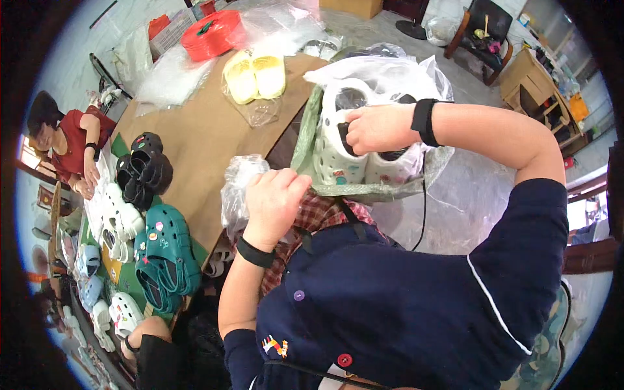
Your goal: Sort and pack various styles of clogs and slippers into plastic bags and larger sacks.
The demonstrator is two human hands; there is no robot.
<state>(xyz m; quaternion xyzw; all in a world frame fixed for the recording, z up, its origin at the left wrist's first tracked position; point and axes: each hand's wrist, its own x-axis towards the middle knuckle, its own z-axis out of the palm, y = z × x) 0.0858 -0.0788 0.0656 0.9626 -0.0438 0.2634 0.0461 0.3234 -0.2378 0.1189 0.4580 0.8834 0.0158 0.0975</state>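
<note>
Right now the right hand (pixel 376 128) is curled shut around the top of a white clog (pixel 338 140), fingers hooked over its upper near the heel strap, so the shoe is pinched between fingers and palm. That clog stands beside a second white clog (pixel 393 168), both half inside a clear plastic bag (pixel 390 71) that billows open above them, and both rest against a green mesh sack (pixel 305 130) at the edge of the wooden table (pixel 201 136).

The left hand (pixel 273 198) is closed into a loose fist on a crumpled clear bag (pixel 235 188), gripping the film near its mouth and holding it close to the chest, apart from the clogs.

Further out on the table lie a yellow pair of clogs (pixel 255 77) in their own wrapper, a red flat bundle (pixel 213 34), and loose plastic sheeting. Along the left edge sit black clogs (pixel 146 170), teal clogs (pixel 166 257) with small charms, and several white and pale blue pairs. A seated person in a red top (pixel 68 146) is at the far left.

As for risk, I judge that the thin film could snag on the charms or the strap and tear if the clog is pulled hard. The second clog leans loosely, so tugging its partner may tip it off the sack. The bag in the left fist is bunched tight and may be slow to open one-handed.
</note>
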